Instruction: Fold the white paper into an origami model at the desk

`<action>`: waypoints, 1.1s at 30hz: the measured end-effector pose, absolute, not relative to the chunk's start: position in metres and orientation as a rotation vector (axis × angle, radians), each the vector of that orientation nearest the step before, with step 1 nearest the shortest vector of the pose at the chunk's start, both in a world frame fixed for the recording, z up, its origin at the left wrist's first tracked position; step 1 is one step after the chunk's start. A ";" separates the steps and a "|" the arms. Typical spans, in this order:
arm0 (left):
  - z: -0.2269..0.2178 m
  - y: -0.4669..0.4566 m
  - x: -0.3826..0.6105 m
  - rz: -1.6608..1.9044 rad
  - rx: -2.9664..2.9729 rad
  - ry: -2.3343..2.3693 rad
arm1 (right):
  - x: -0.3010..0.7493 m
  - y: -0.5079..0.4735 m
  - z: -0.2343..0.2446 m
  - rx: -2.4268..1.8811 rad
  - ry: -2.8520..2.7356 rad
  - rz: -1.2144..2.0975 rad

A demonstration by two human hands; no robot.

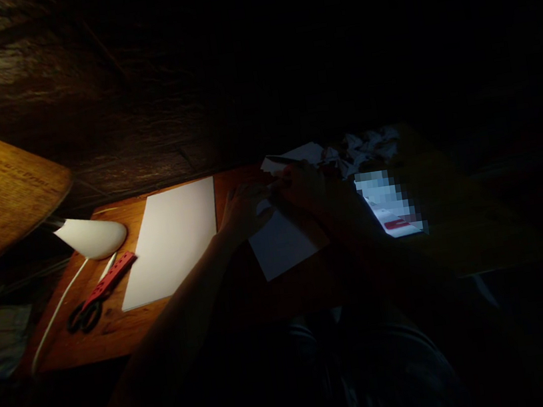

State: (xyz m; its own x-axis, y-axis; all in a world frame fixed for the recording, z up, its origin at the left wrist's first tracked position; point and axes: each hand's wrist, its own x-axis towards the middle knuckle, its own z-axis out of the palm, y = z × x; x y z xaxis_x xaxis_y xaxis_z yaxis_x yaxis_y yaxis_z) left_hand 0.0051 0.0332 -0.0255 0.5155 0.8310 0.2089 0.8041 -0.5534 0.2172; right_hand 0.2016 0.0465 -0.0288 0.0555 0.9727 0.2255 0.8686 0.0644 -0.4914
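Touching paper (pixel 282 246): left hand (pixel 245 210), right hand (pixel 302 186), grips obscured.

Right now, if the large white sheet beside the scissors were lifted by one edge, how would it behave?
Probably floppy: the white sheet looks thin and lies flat on the desk. Likely light, so a push should slide it over the smooth wood.
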 end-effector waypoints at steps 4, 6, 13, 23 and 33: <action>-0.023 0.032 0.006 0.427 2.656 1.457 | 0.203 0.047 -0.029 -1.812 -1.875 0.257; -0.023 0.031 0.007 0.417 2.660 1.464 | 0.204 0.047 -0.029 -1.807 -1.892 0.265; -0.020 0.030 0.008 0.374 2.658 1.489 | 0.205 0.048 -0.029 -1.796 -1.976 0.228; -0.020 0.030 0.008 0.360 2.674 1.488 | 0.208 0.049 -0.036 -1.739 -1.994 0.175; -0.021 0.030 0.007 0.387 2.664 1.490 | 0.219 0.050 -0.033 -1.689 -2.089 0.315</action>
State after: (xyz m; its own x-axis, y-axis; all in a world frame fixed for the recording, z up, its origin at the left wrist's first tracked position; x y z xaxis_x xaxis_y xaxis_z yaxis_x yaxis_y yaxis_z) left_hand 0.0074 0.0301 -0.0215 0.4995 0.8460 0.1864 0.8297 -0.5291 0.1779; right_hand 0.2194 0.0499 -0.0328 -0.1628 0.9686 0.1881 0.8701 0.2308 -0.4355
